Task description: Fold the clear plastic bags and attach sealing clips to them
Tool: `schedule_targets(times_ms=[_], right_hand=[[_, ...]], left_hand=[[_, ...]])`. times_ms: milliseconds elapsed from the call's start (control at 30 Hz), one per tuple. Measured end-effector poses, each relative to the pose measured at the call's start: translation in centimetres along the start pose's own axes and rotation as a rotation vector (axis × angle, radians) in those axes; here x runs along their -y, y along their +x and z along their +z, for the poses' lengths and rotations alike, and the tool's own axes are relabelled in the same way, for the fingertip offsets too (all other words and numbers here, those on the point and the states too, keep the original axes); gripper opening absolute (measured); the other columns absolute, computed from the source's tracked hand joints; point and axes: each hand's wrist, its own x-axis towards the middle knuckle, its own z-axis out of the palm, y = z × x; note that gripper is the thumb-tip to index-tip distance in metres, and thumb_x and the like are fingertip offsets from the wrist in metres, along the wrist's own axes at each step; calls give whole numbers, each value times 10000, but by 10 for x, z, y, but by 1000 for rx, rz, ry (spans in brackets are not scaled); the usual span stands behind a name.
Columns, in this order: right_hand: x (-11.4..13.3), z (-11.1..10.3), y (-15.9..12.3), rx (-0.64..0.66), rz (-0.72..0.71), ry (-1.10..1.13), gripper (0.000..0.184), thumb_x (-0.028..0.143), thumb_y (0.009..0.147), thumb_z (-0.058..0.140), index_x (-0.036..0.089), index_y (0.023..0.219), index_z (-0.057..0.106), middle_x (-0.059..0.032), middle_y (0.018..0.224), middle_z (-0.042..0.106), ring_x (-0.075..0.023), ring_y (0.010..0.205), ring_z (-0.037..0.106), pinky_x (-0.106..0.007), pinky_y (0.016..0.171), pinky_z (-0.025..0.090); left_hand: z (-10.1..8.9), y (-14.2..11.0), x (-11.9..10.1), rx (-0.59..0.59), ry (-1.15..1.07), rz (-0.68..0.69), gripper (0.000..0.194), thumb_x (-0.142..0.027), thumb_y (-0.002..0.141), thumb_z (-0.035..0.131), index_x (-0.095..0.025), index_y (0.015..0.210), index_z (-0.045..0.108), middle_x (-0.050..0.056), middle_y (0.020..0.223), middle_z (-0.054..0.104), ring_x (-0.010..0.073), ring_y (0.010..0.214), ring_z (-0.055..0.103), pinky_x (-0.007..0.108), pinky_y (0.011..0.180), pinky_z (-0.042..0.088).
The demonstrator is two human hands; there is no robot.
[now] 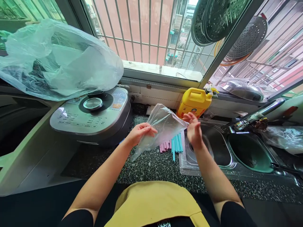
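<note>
— What are your fingers doing right now?

— Your left hand [139,132] is curled, pinching one edge of the clear plastic bag [161,127] between thumb and fingertips. Your right hand [194,130] has its fingers loosely spread and nearly straight, pressed against the bag's opposite edge; whether they actually grip it, you cannot tell from here.

— And the bag itself?

— Thin, see-through film, slightly crinkled, stretched between your hands into a rough triangle tapering down to the left. It hangs in the air just left of the sink [208,151], above the speckled dark stone counter [151,165].

— What lies around the sink?

— Just left of its steel rim, under the bag, lie slim teal and pink sticks [174,145]. Behind the sink stands a glossy yellow plastic jug [194,102]. Well left sits a rounded grey cooker [92,116] with a shiny round knob.
</note>
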Motion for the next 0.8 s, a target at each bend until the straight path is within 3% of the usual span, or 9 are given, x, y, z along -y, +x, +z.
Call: schedule_targets(times_ms=[100, 200, 300, 367, 467, 500, 600, 700, 800], right_hand=[[-27, 21, -22, 165, 134, 20, 752, 765, 566, 583, 198, 1058, 548, -121, 1048, 627, -246, 952, 591, -380, 821, 475], [-35, 37, -29, 116, 146, -51, 444, 610, 655, 635, 206, 834, 588, -31, 730, 619, -177, 705, 582, -330, 715, 477], [-26, 36, -22, 84, 51, -157, 320, 526, 730, 592, 206, 726, 583, 11, 604, 546, -138, 587, 508, -285, 611, 447], [-16, 31, -17, 138, -15, -246, 289, 483, 758, 579, 199, 703, 585, 3, 618, 555, -133, 585, 494, -274, 587, 431], [-1, 27, -15, 302, -105, -397, 277, 440, 797, 551, 190, 683, 588, -16, 650, 587, -138, 609, 507, -274, 594, 426], [4, 28, -15, 364, -131, -440, 275, 428, 807, 542, 188, 679, 589, -20, 653, 593, -140, 617, 513, -276, 603, 427], [18, 36, -16, 507, -189, -532, 291, 399, 822, 528, 185, 628, 563, -10, 614, 569, -130, 602, 500, -267, 600, 417], [29, 41, -17, 564, -177, -538, 292, 392, 819, 531, 184, 615, 546, 3, 590, 547, -118, 579, 480, -248, 573, 399], [31, 38, -18, 538, -109, -476, 250, 395, 803, 550, 184, 669, 562, 2, 618, 565, -117, 590, 492, -242, 574, 404]], left_hand=[[-7, 2, 6, -35, -6, -13, 311, -441, 641, 700, -137, 695, 658, 81, 768, 721, 145, 630, 627, 281, 674, 497], [-16, 3, 15, -88, 12, -26, 299, -418, 610, 707, -134, 671, 638, 76, 739, 709, 149, 631, 619, 288, 676, 494], [-27, -1, 23, -198, 3, 22, 287, -378, 605, 673, -141, 758, 618, 68, 762, 695, 163, 675, 626, 304, 684, 493], [-31, -6, 22, -343, 53, 181, 329, -371, 650, 609, -162, 904, 595, 69, 860, 683, 173, 749, 625, 323, 716, 491], [-21, -11, 7, -535, 388, 533, 354, -359, 719, 569, -191, 1031, 567, 75, 1012, 640, 188, 924, 583, 353, 858, 452], [-14, -10, -2, -520, 544, 609, 353, -354, 723, 590, -193, 1037, 575, 80, 1048, 629, 199, 992, 558, 362, 916, 422], [10, 3, -29, -212, 838, 604, 397, -373, 688, 661, -192, 1037, 609, 83, 1068, 641, 231, 1062, 524, 387, 978, 378], [23, 20, -44, 29, 862, 420, 229, -351, 686, 666, -173, 829, 651, 53, 842, 673, 202, 856, 585, 342, 829, 449], [23, 26, -43, 105, 724, 284, 216, -358, 723, 620, -159, 640, 602, 8, 625, 609, 132, 622, 545, 260, 624, 441]])
